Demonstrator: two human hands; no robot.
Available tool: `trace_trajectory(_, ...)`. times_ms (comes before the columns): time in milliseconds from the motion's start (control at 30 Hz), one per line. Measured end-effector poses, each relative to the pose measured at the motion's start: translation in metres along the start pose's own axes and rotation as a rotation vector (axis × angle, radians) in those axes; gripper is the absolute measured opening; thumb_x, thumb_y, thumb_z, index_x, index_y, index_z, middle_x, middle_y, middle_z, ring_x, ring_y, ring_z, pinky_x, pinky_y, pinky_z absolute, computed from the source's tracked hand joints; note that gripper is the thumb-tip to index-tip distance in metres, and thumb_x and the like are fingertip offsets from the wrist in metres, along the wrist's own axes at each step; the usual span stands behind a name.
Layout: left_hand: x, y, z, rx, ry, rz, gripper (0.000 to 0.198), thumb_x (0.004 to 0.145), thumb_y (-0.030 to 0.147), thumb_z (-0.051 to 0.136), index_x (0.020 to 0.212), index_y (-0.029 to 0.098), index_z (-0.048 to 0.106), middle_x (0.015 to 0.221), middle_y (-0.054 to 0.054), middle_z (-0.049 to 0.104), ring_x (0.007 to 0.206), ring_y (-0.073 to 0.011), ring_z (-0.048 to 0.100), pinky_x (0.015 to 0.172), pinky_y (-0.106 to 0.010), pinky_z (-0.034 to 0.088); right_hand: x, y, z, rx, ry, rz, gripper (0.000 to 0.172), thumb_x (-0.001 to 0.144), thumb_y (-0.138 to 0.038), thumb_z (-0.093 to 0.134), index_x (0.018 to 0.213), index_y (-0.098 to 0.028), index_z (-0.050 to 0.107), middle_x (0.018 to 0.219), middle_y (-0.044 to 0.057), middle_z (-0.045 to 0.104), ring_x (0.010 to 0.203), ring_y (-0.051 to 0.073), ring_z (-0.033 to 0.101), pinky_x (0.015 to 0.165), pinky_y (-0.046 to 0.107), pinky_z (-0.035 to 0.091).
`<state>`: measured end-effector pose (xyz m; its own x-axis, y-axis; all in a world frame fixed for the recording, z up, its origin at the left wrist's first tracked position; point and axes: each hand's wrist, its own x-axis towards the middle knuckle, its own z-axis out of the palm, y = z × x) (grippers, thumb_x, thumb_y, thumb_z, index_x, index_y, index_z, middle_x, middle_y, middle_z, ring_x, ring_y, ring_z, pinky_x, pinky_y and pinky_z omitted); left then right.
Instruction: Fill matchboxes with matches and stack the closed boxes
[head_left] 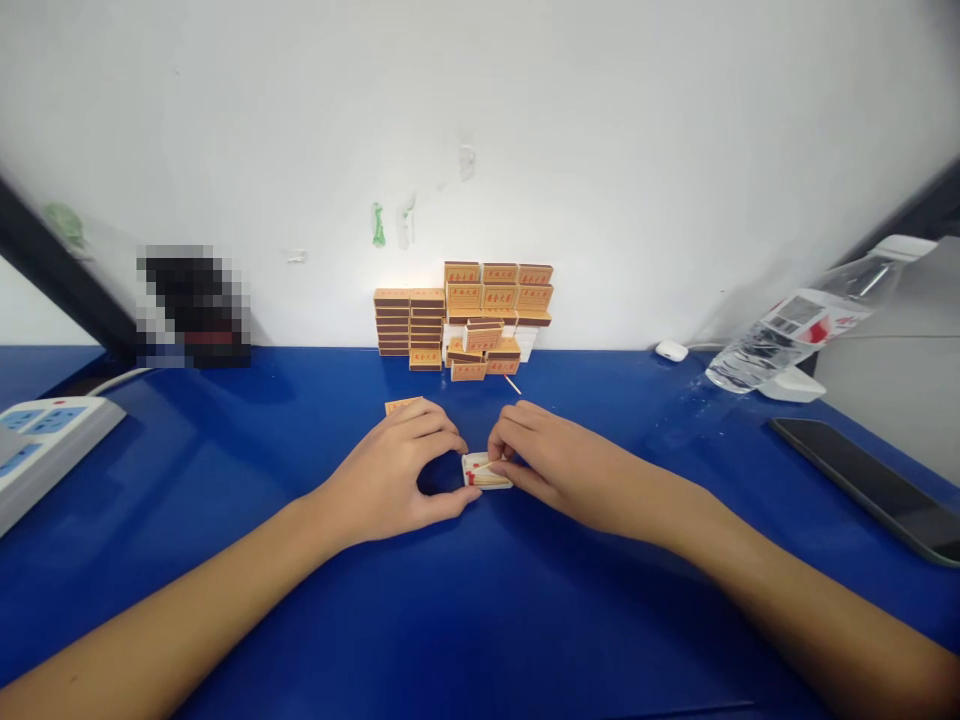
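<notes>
A small white matchbox tray (489, 484) lies on the blue table, with several red-tipped matches in it. At its left end is my left hand (401, 470), thumb and fingers curved and apart at the tray's near and far corners. Over the right end, my right hand (544, 455) pinches a match (486, 465) between thumb and fingers. An orange matchbox sleeve (403, 405) lies just beyond my left hand, partly covered by it. Behind stand stacked matchboxes (500, 297), and a loose match (513, 384) lies in front of them.
A power strip (56, 440) sits at the left. At the right are a tilted water bottle (806, 320), a black phone (862, 485) and a small white case (671, 351). A white wall (600, 150) rises behind the table (480, 620).
</notes>
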<state>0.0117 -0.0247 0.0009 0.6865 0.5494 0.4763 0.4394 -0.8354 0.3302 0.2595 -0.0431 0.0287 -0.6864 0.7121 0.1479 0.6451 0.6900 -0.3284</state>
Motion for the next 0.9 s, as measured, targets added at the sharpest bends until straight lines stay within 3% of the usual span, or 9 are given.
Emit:
trace_trajectory(100, 0.0, 0.002, 0.0, -0.014, 0.023, 0.002, 0.023, 0.093, 0.038, 0.076, 0.11, 0.021, 0.073, 0.105, -0.007, 0.075, 0.103, -0.0256, 0.068, 0.101, -0.048, 0.052, 0.001, 0.005, 0.001, 0.005, 0.013, -0.003, 0.012, 0.109, -0.025, 0.055, 0.099, -0.02, 0.06, 0.101, 0.006, 0.064, 0.094, 0.022, 0.059, 0.084, 0.036, 0.05)
trace_trajectory(333, -0.001, 0.002, 0.0, -0.027, 0.062, 0.039, 0.008, 0.099, 0.023, 0.066, 0.104, 0.022, 0.073, 0.106, -0.006, 0.074, 0.105, -0.0236, 0.066, 0.102, -0.045, 0.053, -0.003, 0.006, 0.0, 0.01, 0.039, -0.041, 0.016, 0.111, -0.03, 0.051, 0.099, -0.022, 0.057, 0.103, 0.006, 0.064, 0.095, 0.022, 0.062, 0.093, 0.041, 0.051)
trace_trajectory(667, -0.002, -0.006, -0.002, 0.014, 0.109, 0.156, 0.004, 0.102, 0.019, 0.067, 0.103, 0.02, 0.071, 0.107, -0.007, 0.073, 0.109, -0.0233, 0.064, 0.098, -0.043, 0.054, 0.001, 0.002, 0.0, 0.106, 0.011, 0.002, 0.018, 0.112, -0.032, 0.05, 0.102, -0.02, 0.059, 0.104, 0.006, 0.063, 0.095, 0.021, 0.059, 0.088, 0.036, 0.049)
trace_trajectory(900, -0.001, -0.008, -0.005, 0.006, 0.09, 0.128, 0.005, 0.102, 0.02, 0.068, 0.101, 0.02, 0.072, 0.108, -0.006, 0.074, 0.108, -0.0233, 0.064, 0.096, -0.043, 0.054, -0.001, 0.003, -0.002, 0.133, 0.005, 0.032, 0.023, 0.112, -0.037, 0.048, 0.1, -0.021, 0.059, 0.103, 0.005, 0.064, 0.095, 0.021, 0.059, 0.09, 0.038, 0.048)
